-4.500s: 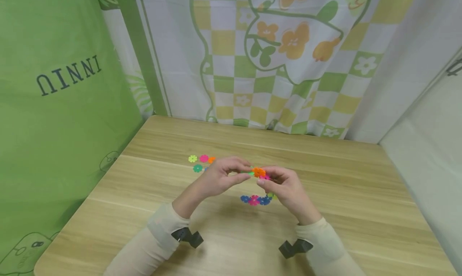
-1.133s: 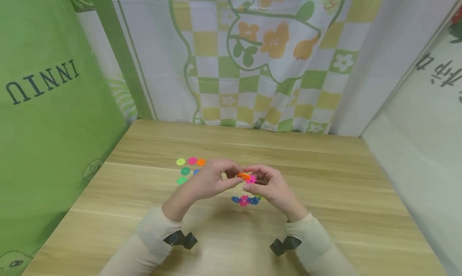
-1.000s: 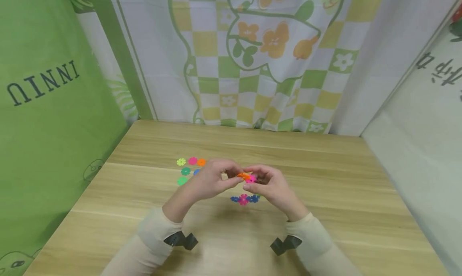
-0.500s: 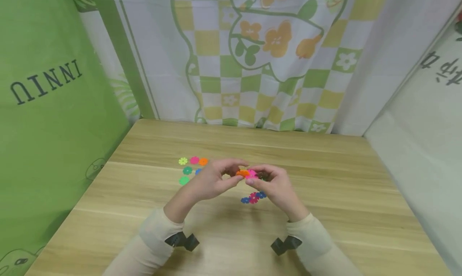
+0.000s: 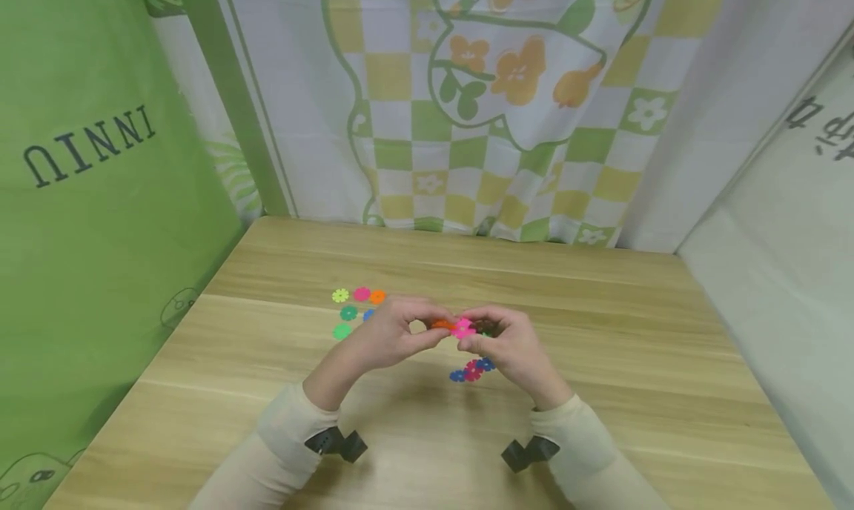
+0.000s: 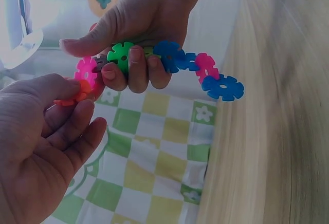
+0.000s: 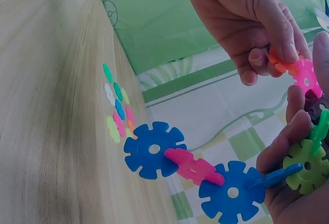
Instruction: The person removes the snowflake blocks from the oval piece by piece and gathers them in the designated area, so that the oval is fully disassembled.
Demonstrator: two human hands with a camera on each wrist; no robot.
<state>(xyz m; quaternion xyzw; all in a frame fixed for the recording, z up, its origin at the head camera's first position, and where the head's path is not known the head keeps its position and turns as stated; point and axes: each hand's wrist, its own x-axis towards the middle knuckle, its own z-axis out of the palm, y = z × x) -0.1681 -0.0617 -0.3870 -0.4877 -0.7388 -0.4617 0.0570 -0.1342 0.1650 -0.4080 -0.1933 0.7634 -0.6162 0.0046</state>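
A chain of interlocked notched plastic discs runs between the hands. My left hand [image 5: 394,336] pinches the orange disc [image 7: 280,62] at its end between thumb and index finger. That disc joins a pink disc [image 5: 462,328]. My right hand [image 5: 517,347] holds the chain's middle, fingers curled round a dark disc, a green disc [image 6: 121,57] and a yellow-green disc [image 7: 307,166]. From the right hand hangs the other end: a blue disc [image 7: 231,193], a pink disc [image 7: 193,166] and a last blue disc [image 7: 154,150]. It hangs above the table.
Loose discs lie flat on the wooden table [image 5: 600,391] beyond the left hand: yellow [image 5: 340,295], pink [image 5: 362,293], orange [image 5: 377,296], teal [image 5: 348,313], green [image 5: 342,332] and more, partly hidden by that hand. A patterned curtain [image 5: 460,154] hangs behind the table.
Earliest, green showed at the left fingertips beside the orange disc; now they pinch the orange disc. The pink disc has turned its face more toward the head view, and the hanging end shifted right.
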